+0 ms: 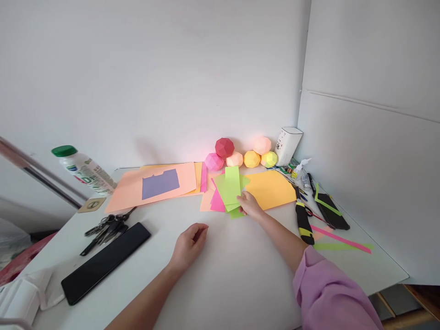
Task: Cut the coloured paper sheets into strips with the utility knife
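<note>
My right hand (250, 204) reaches forward and pinches the lower right edge of a light green rectangular piece of paper (232, 185). That piece lies over, or just above, a loose pile of green, pink and peach paper scraps; whether it touches them I cannot tell. Orange paper (271, 190) is spread just right of the pile. Nearer to me, my left hand (189, 244) rests on the white table (223, 284) with its fingers curled in, and nothing shows in it. Behind the pile, several faceted paper balls (224, 147) in red, pink, peach, orange and yellow sit against the wall.
At left are peach sheets (127, 188) with a purple piece (161, 184), a tilted white bottle (85, 169), keys (109, 229) and a black phone (106, 262). A utility knife (304, 222), glue bottle (298, 169), dark case (332, 213) and paper strips (343, 239) lie at right.
</note>
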### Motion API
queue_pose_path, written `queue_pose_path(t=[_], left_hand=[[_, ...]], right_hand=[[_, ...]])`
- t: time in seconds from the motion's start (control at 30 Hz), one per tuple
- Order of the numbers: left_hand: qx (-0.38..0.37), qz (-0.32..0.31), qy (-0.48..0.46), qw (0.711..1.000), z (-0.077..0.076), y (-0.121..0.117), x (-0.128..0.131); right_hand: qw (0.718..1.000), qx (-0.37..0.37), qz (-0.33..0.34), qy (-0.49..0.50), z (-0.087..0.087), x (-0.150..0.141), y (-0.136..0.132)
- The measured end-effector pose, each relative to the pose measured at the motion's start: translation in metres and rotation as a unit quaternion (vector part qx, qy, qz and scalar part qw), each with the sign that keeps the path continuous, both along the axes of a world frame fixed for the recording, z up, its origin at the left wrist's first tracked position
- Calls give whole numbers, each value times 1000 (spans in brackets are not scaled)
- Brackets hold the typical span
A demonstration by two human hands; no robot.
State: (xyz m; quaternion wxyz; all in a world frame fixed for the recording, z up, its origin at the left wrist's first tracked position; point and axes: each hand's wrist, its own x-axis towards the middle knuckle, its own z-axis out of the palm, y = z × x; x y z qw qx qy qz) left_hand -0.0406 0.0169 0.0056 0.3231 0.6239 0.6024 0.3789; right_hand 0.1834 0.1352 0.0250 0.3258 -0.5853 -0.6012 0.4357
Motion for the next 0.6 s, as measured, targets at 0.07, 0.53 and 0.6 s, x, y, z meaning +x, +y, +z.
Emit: queue_pose_path(t=[0.07, 0.53, 0.6], left_hand=[[17, -18, 36, 999, 2, 0, 0], [182, -145, 251, 940, -2, 0, 5], [185, -146, 252, 939, -2, 1, 5]], right_hand=[[999, 41, 17, -22, -2, 5, -17], [922, 293, 184, -173, 10, 59, -56], [903, 307, 233, -191, 9, 52, -59]])
